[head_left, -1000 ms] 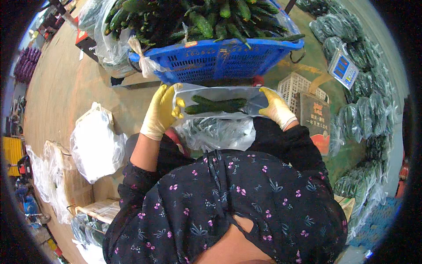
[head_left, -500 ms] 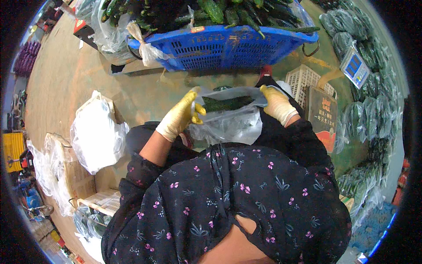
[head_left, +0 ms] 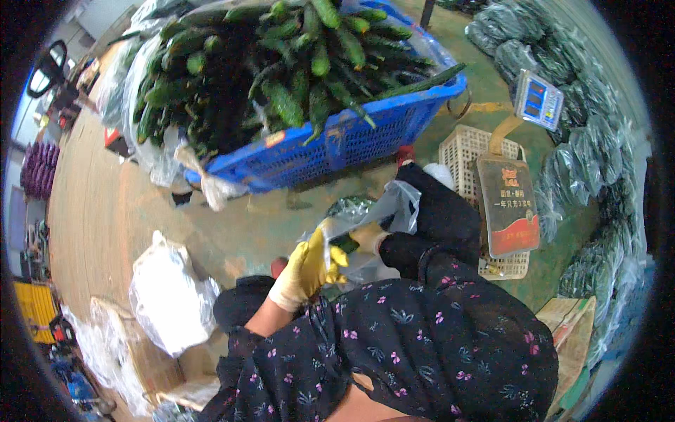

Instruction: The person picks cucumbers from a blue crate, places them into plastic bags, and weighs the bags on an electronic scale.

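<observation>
Both my hands wear yellow-and-white gloves and are at a clear plastic bag [head_left: 399, 205] in front of my body. My left hand [head_left: 306, 271] is closed on the left side of the bag, fingers pinching the film. Beside it, my right hand [head_left: 369, 238] is partly covered by the plastic, so its fingers do not show clearly. Between the hands a dark green cucumber [head_left: 344, 244] shows in the bag. Just beyond, low by the floor, sits another plastic-wrapped dark green bundle [head_left: 351, 206].
Ahead stands a blue crate [head_left: 337, 149] heaped with cucumbers [head_left: 288, 91]. A scale with a display [head_left: 540, 100] and dark platform [head_left: 508, 207] rests on a cream crate [head_left: 460, 151] at right. Bagged green produce [head_left: 583, 169] lines the right; white plastic bags [head_left: 169, 295] lie left.
My view has swung, bringing more of the cucumber crate into sight. My right hand has left the bag's right edge and moved inward, close to my left hand. The bag's right side now sticks up.
</observation>
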Tool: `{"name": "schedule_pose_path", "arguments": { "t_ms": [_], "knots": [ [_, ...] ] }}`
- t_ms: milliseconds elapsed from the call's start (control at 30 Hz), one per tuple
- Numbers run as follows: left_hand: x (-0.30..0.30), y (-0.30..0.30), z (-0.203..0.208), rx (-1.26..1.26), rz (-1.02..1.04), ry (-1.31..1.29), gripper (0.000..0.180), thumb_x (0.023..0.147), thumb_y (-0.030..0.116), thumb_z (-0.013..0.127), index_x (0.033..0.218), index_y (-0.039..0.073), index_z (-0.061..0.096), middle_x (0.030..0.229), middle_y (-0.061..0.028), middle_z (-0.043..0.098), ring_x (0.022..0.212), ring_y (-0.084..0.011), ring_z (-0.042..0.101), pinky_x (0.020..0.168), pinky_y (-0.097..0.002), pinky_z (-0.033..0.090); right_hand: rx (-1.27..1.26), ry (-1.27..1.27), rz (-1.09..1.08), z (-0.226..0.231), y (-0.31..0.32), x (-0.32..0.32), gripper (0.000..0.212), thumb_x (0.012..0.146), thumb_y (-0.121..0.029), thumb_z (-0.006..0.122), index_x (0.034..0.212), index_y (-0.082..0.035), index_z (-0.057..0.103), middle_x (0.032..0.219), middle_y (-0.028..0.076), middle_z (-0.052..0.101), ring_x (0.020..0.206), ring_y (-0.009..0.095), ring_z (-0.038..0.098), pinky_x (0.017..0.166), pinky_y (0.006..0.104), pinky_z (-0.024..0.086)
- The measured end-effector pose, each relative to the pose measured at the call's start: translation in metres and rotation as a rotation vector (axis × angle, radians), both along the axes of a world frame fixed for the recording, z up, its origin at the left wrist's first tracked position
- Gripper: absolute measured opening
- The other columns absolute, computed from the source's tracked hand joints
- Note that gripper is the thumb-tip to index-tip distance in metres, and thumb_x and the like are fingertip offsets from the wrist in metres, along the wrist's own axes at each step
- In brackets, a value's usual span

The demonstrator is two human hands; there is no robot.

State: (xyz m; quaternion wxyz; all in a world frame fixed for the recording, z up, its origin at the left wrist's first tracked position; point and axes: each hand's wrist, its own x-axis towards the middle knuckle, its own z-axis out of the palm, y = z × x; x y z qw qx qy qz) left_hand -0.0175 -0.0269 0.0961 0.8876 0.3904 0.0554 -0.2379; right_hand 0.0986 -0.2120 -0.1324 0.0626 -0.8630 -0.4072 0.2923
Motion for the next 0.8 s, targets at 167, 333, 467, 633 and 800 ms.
{"name": "schedule_pose_path", "arguments": {
  "t_ms": [167,333,467,633,800],
  "knots": [
    [0.007,0.026,-0.059,0.111,0.221,0.161,0.06,0.091,0.06,0.045,0.132,0.015,0.044,0.099,-0.0157,0.061,0.079,-0.0249,0.059,0.076,-0.0437,0.053,-0.055,-0.1,0.146,0.058,0.019,0.002,0.061,0.073,-0.035,0.067,0.129,-0.015,0.056,0.124,0.015,0.061,0.112,0.035,0.059,0.093,0.0511,0.045],
    [0.01,0.039,-0.018,-0.078,0.376,0.178,0.047,0.092,0.052,0.049,0.116,0.012,0.053,0.086,-0.0141,0.062,0.071,-0.0235,0.058,0.071,-0.0431,0.051,0.169,-0.145,0.103,0.018,-0.016,0.014,0.067,0.067,-0.031,0.073,0.13,-0.015,0.057,0.126,0.018,0.059,0.113,0.032,0.059,0.091,0.0427,0.049],
    [-0.003,0.08,-0.054,0.146,0.427,0.287,0.044,0.093,0.047,0.051,0.116,0.01,0.053,0.08,-0.0088,0.061,0.057,-0.0194,0.053,0.066,-0.0417,0.05,-0.185,0.155,-0.363,0.045,-0.066,0.066,0.067,0.068,-0.041,0.073,0.127,-0.012,0.059,0.123,0.019,0.059,0.11,0.034,0.059,0.091,0.0427,0.048],
    [-0.01,0.079,-0.025,0.159,0.524,0.266,0.036,0.092,0.043,0.056,0.106,0.009,0.056,0.075,-0.0077,0.061,0.055,-0.0187,0.054,0.054,-0.0392,0.05,-0.197,0.028,-0.067,0.162,-0.072,0.086,0.06,0.069,-0.046,0.069,0.116,-0.008,0.064,0.109,0.019,0.067,0.1,0.034,0.064,0.084,0.0426,0.049],
    [-0.017,0.032,-0.06,0.221,0.218,0.482,0.03,0.096,0.036,0.049,0.107,0.009,0.055,0.077,-0.0088,0.061,0.056,-0.0188,0.055,0.058,-0.038,0.052,-0.063,0.305,0.087,0.235,-0.072,0.073,0.06,0.077,-0.05,0.067,0.121,-0.01,0.063,0.118,0.016,0.065,0.11,0.031,0.06,0.095,0.0377,0.045]
  ]
}}
